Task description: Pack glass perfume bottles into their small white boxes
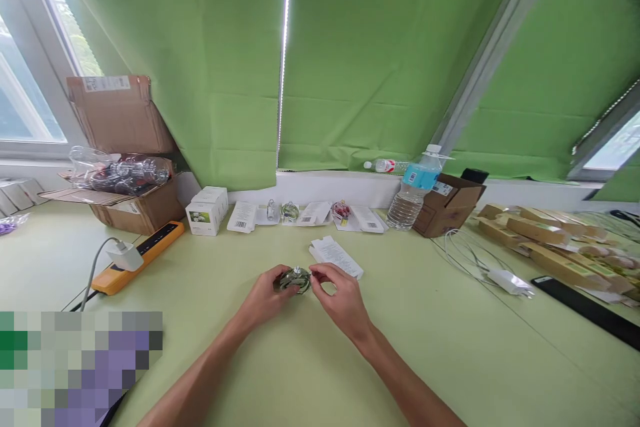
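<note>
My left hand [267, 293] is closed around a round green glass ornament [296, 279] with a small silver cap on top. The thumb lies along its near side and the fingers go behind it. At the ornament's right edge, my right hand [341, 297] makes a pinch with thumb and forefinger. What sits in that pinch is too small to make out. Just behind the right hand lies a flattened white printed carton [336, 256].
Along the back stand small white boxes [206, 211], opened cartons, a second green glass ornament [289, 211] and a red one [341, 211]. A water bottle [414, 188] leans by a cardboard box [447, 205]. An orange power strip [140, 257] is left; a white charger [509, 281] is right.
</note>
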### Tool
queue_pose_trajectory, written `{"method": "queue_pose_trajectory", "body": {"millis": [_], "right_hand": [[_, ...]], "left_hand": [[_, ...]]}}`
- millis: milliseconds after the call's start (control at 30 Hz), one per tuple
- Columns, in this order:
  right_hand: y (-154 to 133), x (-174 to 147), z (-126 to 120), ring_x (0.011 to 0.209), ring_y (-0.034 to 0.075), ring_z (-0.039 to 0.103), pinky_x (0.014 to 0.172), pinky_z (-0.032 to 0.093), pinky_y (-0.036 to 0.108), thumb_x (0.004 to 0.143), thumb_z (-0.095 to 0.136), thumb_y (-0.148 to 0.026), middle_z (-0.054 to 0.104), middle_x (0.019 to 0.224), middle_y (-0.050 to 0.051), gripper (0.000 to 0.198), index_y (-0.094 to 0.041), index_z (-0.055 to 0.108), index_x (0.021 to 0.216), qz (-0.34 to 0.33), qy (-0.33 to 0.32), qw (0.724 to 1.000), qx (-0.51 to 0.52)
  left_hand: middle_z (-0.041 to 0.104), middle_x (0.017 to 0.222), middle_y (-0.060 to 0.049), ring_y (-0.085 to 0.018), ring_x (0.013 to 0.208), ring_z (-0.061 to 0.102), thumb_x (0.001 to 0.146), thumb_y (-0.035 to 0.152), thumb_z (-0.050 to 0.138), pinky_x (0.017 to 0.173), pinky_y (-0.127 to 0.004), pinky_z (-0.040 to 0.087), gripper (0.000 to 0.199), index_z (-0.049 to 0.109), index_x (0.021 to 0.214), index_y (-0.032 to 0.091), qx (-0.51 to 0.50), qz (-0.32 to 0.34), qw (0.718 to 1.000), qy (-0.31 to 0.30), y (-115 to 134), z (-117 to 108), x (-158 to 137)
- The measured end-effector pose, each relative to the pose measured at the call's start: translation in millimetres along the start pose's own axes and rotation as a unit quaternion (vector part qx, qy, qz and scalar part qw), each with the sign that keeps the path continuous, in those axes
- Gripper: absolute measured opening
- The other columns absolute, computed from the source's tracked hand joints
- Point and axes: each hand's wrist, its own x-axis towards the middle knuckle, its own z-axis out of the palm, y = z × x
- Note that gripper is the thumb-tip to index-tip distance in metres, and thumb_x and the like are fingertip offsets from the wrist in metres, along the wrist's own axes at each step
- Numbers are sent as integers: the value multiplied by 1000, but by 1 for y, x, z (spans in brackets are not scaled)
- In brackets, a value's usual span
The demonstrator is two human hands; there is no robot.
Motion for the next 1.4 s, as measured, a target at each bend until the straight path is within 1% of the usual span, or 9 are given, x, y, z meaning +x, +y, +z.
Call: {"method": "queue_pose_trajectory", "body": {"millis": [167, 367, 467, 600, 767, 967, 1100, 1267, 1400], "right_hand": [[0, 7, 4, 74, 17, 65, 72, 55, 30, 87, 56, -19, 69, 91, 5, 17, -21, 69, 99, -8, 4, 1000, -1], [-3, 30, 6, 73, 16, 64, 72, 55, 30, 85, 57, -17, 69, 89, 4, 18, -21, 69, 98, -40, -7, 999, -13], [-3, 36, 10, 72, 16, 64, 71, 55, 30, 85, 57, -17, 69, 87, 4, 17, -21, 69, 96, -44, -4, 999, -9], [0, 29, 16, 72, 16, 65, 71, 56, 30, 85, 57, -17, 69, 87, 4, 17, -21, 69, 97, -45, -8, 999, -3], [0, 21, 16, 77, 17, 65, 74, 56, 30, 87, 55, -17, 70, 92, 5, 20, -22, 69, 102, -53, -21, 998, -8], [2, 22, 16, 79, 18, 66, 75, 55, 31, 88, 56, -19, 70, 94, 4, 20, -23, 70, 102, -41, -39, 998, -24], [5, 23, 17, 81, 18, 66, 76, 55, 32, 88, 56, -19, 71, 93, 4, 20, -23, 70, 101, -40, -42, 998, -33], [5, 21, 18, 88, 20, 66, 80, 55, 34, 89, 54, -19, 71, 97, 6, 23, -23, 70, 105, -68, -31, 996, -57], [7, 19, 22, 90, 21, 66, 82, 56, 35, 90, 53, -20, 71, 99, 6, 24, -24, 70, 107, -77, -21, 995, -65]], "left_hand": [[65, 89, -2, -18, 81, 57, 82, 33, 58, 71, -26, 44, 24, 63, 99, 18, 1, -3, 1000, -2, 2, 0, 0], [63, 84, 0, -15, 75, 53, 81, 34, 58, 68, -25, 41, 24, 63, 98, 18, 11, -9, 1000, 4, 3, -1, 0], [63, 84, 0, -15, 75, 53, 81, 35, 58, 68, -25, 41, 26, 64, 100, 18, 16, -13, 1000, 2, 3, -1, 0], [64, 87, 0, -16, 79, 55, 82, 33, 58, 70, -24, 42, 24, 63, 101, 19, 9, -4, 1000, -1, 1, 0, 0], [64, 86, 0, -15, 77, 54, 83, 35, 57, 67, -23, 41, 24, 63, 100, 19, 13, -9, 1000, 0, 0, 0, 0], [63, 86, 0, -15, 77, 54, 84, 37, 58, 67, -23, 41, 25, 63, 100, 19, 10, -1, 1000, 1, 2, 1, -1], [61, 82, 0, -14, 74, 52, 84, 39, 57, 65, -23, 41, 26, 63, 97, 18, 18, -5, 1000, 3, 5, 1, -1], [62, 82, 0, -14, 73, 51, 83, 39, 57, 66, -23, 41, 26, 64, 96, 17, 8, 3, 1000, 2, 7, 1, -1], [62, 81, 0, -14, 73, 52, 84, 39, 56, 65, -24, 41, 26, 64, 96, 18, 10, 3, 1000, 6, 5, 1, -1]]}}
